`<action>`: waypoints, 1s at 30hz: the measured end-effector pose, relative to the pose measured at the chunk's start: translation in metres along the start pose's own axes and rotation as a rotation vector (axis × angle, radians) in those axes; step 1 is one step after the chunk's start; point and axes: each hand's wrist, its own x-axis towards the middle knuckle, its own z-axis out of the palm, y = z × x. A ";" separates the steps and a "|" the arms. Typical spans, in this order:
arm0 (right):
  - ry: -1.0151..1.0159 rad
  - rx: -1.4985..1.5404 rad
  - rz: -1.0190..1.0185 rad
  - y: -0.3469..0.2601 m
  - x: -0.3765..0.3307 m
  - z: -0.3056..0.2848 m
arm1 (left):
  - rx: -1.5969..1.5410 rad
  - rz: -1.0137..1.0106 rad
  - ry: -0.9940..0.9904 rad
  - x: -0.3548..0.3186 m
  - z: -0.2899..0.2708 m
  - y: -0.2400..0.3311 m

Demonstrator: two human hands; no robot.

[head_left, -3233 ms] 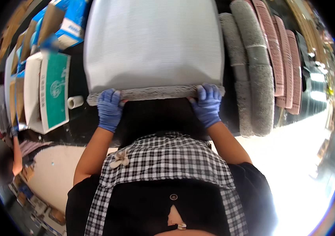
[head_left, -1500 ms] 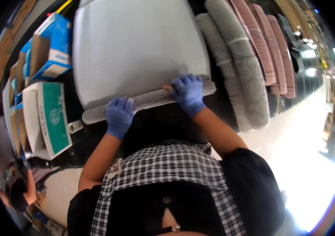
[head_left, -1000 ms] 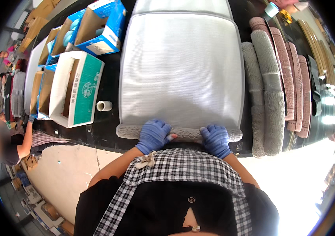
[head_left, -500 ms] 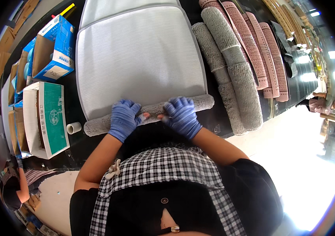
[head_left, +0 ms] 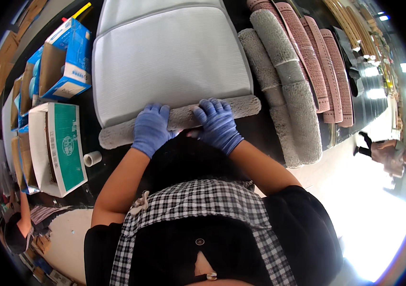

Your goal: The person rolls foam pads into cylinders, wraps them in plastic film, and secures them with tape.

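A grey plush mat [head_left: 172, 59] lies with its pale ribbed backing up on the black table in front of me. Its near end is wound into a fuzzy roll [head_left: 242, 106] that spans the mat's width at a slight slant. My left hand [head_left: 151, 128], in a blue striped glove, is closed over the roll left of its middle. Gloved alike, my right hand [head_left: 218, 126] curls over the roll right of the middle. Both thumbs are on the near side, partly in shadow. A second pale mat [head_left: 157, 8] shows beyond the first one's far edge.
Grey plush rolls [head_left: 303, 114] and pink rolls [head_left: 306, 62] lie along the table's right side. On the left stand a blue carton [head_left: 78, 52] and a green-and-white carton [head_left: 67, 145], with a short white tube [head_left: 93, 158] beside them. Another person [head_left: 19, 229] is at the lower left.
The roll has moved away from me along the mat, and both hands have gone forward with it. Less of the flat backing shows.
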 end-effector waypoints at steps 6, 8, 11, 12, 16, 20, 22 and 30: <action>-0.193 0.003 -0.151 0.015 0.010 -0.010 | 0.129 -0.010 0.025 -0.016 -0.028 0.021; -0.277 0.098 -0.128 -0.004 -0.020 -0.034 | -0.016 0.049 -0.083 -0.049 -0.024 0.028; -0.617 0.067 -0.076 -0.033 -0.072 -0.044 | -0.108 0.057 -0.279 -0.100 0.000 0.045; -0.614 0.058 -0.069 -0.041 -0.084 -0.048 | -0.071 0.053 -0.211 -0.114 0.005 0.052; -0.634 -0.035 -0.051 -0.037 -0.065 -0.050 | 0.041 0.191 0.212 -0.128 0.044 0.048; -0.487 0.094 0.000 -0.011 -0.031 -0.039 | -0.049 0.093 0.198 -0.108 0.058 0.054; -0.483 0.071 0.060 -0.010 -0.033 -0.043 | -0.033 0.081 0.107 -0.077 0.021 0.048; -0.072 0.044 0.024 -0.027 -0.040 -0.014 | -0.004 -0.008 0.104 -0.024 -0.001 0.018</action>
